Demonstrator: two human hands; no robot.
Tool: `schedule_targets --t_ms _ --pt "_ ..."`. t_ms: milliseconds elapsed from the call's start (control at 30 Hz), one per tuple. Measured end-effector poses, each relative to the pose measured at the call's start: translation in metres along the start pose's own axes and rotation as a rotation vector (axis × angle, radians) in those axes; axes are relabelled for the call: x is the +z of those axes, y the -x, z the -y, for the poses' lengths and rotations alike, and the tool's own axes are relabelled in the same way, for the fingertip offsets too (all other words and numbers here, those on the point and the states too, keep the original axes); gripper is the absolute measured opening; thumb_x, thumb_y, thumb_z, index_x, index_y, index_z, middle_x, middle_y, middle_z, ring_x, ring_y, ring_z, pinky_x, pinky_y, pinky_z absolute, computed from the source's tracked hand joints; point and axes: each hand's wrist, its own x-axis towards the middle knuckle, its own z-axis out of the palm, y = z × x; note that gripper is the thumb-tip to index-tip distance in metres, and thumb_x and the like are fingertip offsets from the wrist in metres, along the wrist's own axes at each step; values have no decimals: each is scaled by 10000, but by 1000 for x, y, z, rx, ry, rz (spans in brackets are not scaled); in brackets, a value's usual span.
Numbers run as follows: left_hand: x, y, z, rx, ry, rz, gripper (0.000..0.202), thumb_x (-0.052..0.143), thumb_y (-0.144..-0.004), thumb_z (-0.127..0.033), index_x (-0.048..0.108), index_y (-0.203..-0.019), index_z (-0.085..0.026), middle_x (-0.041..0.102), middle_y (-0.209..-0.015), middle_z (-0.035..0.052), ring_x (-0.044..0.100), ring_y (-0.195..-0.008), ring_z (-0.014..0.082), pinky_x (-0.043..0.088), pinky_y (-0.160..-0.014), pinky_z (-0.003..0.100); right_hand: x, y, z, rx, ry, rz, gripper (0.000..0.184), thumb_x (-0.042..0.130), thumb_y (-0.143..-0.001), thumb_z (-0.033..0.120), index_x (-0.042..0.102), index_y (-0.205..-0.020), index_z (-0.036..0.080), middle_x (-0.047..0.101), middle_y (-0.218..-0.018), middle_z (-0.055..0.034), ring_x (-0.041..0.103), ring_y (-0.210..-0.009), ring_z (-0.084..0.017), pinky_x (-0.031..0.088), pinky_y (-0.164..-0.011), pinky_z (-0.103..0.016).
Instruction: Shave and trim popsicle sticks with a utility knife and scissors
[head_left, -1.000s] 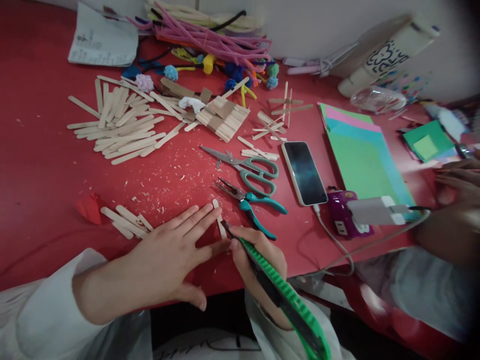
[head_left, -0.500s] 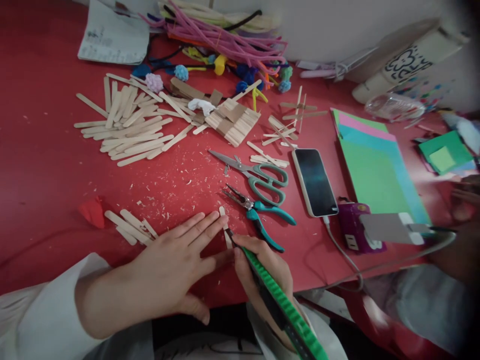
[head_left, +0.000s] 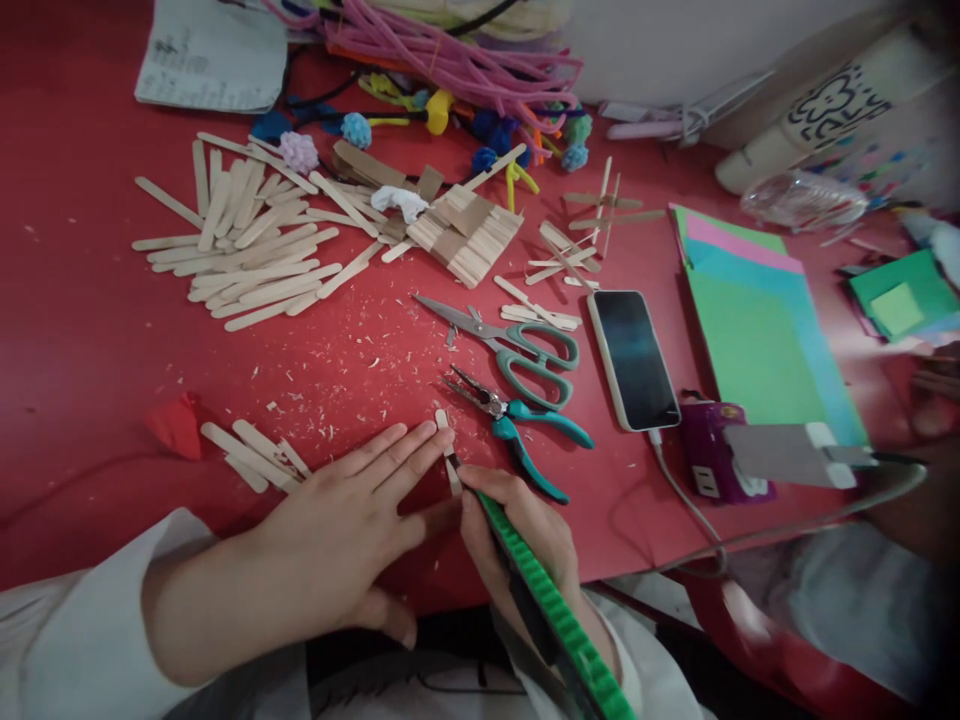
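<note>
Fingers stretched out, my left hand point(head_left: 352, 530) lies flat near the table's front edge, its fingertips on a wooden craft stick point(head_left: 442, 424). My right hand point(head_left: 525, 530) is closed around a green utility knife point(head_left: 555, 600). The dark tip of the knife touches the stick just below my left fingertips. Just beyond the stick lie pliers with teal handles point(head_left: 517, 430), their jaws apart, and scissors with grey-green handles point(head_left: 536, 360). Several short sticks point(head_left: 255, 455) and a crumpled red piece point(head_left: 176, 425) rest left of my left hand.
A heap of craft sticks point(head_left: 247, 240) and a taped stick panel point(head_left: 469, 235) lie farther back, before pink pipe cleaners point(head_left: 450, 55). To the right are a phone point(head_left: 634, 360) on a cable, a purple adapter point(head_left: 716, 450) and coloured paper point(head_left: 772, 340). Another person's arm point(head_left: 900, 520) shows at far right.
The knife tip and my right hand have shifted slightly left and up along the stick. My left hand keeps its place on the stick; the whole view has tilted a little.
</note>
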Motion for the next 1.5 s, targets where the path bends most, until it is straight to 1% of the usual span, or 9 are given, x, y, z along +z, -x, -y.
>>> schedule_targets --t_ms 100,200,300,467,733,867,1067,1300,1500 --pt "-4 -1 0 -1 -30 23 905 617 -600 -800 536 -1304 -236 310 -1534 182 303 -1404 347 252 -1131 463 -1 5 -2 -37 -10 -74 164 528 -876 116 595 -979 225 740 -785 0 717 -652 -138 576 -624 -207" --pt "-6 -1 -1 11 -59 29 898 568 -643 -801 499 -1350 -253 329 -1519 199 315 -1395 360 285 -1106 479 -7 11 -1 -31 51 -127 179 533 -872 110 604 -985 228 745 -788 -10 722 -656 -157 588 -645 -239" --pt "-5 0 -1 14 -68 7 904 541 -659 -804 473 -1375 -256 320 -1520 207 294 -1405 356 272 -1112 477 -9 13 0 -17 23 -102 160 537 -871 117 602 -969 225 744 -784 -4 720 -652 -145 584 -639 -220" --pt "-3 2 -1 9 -60 10 885 525 -664 -812 495 -1350 -253 308 -1532 191 267 -1419 342 246 -1127 468 -4 10 -3 15 -43 -78 138 535 -880 140 613 -961 220 732 -757 10 704 -618 -130 574 -608 -207" --pt "-3 0 -1 5 -75 20 871 561 -623 -822 559 -1265 -233 342 -1515 199 337 -1386 356 281 -1109 466 -3 8 -3 31 -28 -40 124 535 -889 148 607 -962 218 745 -794 -8 715 -647 -143 583 -618 -224" --pt "-2 0 0 19 -80 11 914 567 -610 -828 529 -1300 -229 356 -1506 207 350 -1379 359 261 -1111 469 -5 7 0 17 -10 -33 150 529 -887 127 599 -970 231 744 -767 5 721 -644 -145 590 -622 -220" --pt "1 0 0 -6 -40 -8 995 614 -569 -822 453 -1377 -264 288 -1548 175 342 -1384 355 257 -1108 456 -8 6 -1 22 3 -10 157 537 -887 135 593 -993 238 748 -798 3 725 -664 -149 600 -657 -223" --pt "3 2 -2 -38 -28 -19 976 619 -530 -839 515 -1305 -254 295 -1543 181 329 -1393 342 257 -1119 447 -10 5 0 28 0 29 186 531 -896 122 573 -1031 243 742 -847 3 719 -680 -141 598 -666 -220" --pt "2 1 -2 -39 -18 -2 974 619 -535 -836 513 -1317 -265 271 -1559 157 306 -1404 342 244 -1133 448 -9 7 0 8 52 2 196 511 -894 118 582 -1025 246 735 -774 8 714 -640 -147 600 -641 -234"
